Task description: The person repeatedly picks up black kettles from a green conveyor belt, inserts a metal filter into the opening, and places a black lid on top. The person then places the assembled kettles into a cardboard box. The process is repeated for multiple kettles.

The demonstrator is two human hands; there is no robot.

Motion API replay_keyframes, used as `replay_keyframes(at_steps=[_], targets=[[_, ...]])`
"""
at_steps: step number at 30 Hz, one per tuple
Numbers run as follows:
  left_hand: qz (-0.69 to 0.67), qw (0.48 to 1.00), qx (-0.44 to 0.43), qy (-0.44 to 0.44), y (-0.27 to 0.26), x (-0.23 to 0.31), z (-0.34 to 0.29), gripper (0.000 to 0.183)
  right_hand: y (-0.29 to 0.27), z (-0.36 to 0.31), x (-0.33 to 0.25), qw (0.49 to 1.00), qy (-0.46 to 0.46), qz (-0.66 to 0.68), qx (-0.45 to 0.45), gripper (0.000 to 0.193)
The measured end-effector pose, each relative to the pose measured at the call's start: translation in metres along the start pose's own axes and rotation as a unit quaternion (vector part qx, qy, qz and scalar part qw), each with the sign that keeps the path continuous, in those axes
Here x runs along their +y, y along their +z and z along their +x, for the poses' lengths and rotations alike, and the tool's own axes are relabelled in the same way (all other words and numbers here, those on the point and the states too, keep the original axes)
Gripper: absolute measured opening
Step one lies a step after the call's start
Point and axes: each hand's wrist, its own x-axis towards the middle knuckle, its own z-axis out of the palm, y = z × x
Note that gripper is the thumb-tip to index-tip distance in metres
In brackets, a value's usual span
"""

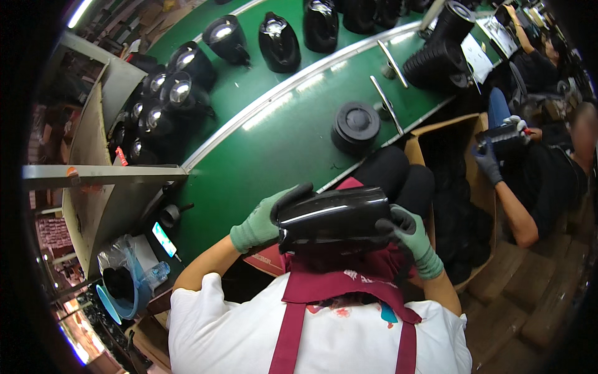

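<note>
Both gloved hands close their grip on a glossy black shell (333, 218) held over the lap: left hand (265, 218) at one end, right hand (411, 234) at the other. Beyond, a round black lid (355, 124) sits on the green desk (274, 143), black kettles (279, 40) farther back.

Both arms rise from the lower edge, elbows bent and spread wide, forearms bare below short white sleeves, converging on a black shell held in front of the chest. The left hand (265, 221), in a green glove, sits at the shell's left end, wrist cuffed, fingers curled up and over its top edge. The right hand (410, 232), also green-gloved with dark fingertips, clasps the shell's right end, fingers wrapped around its rim, wrist bent inward. Both hands are closed firmly, one on each end of the shell.
</note>
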Motion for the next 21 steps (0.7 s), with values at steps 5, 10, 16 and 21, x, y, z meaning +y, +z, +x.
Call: replay_keyframes(at_steps=[5,10,16,21], targets=[[0.004,0.995,0.103,-0.009,-0.022,-0.042,-0.005,0.048,0.015,0.057,-0.029,0.989,0.017,-0.078,-0.125,0.022],[-0.210,0.974,0.082,-0.021,-0.036,-0.072,-0.012,0.047,0.018,0.200,-0.039,0.771,-0.323,-0.523,0.164,0.092],[-0.262,0.961,0.091,-0.009,-0.026,-0.067,-0.011,0.046,0.033,0.259,-0.022,0.711,-0.128,-0.683,0.103,0.095],[-0.266,0.961,0.080,-0.013,-0.022,-0.065,-0.002,0.045,0.032,0.162,-0.053,0.956,-0.286,0.011,-0.070,0.086]])
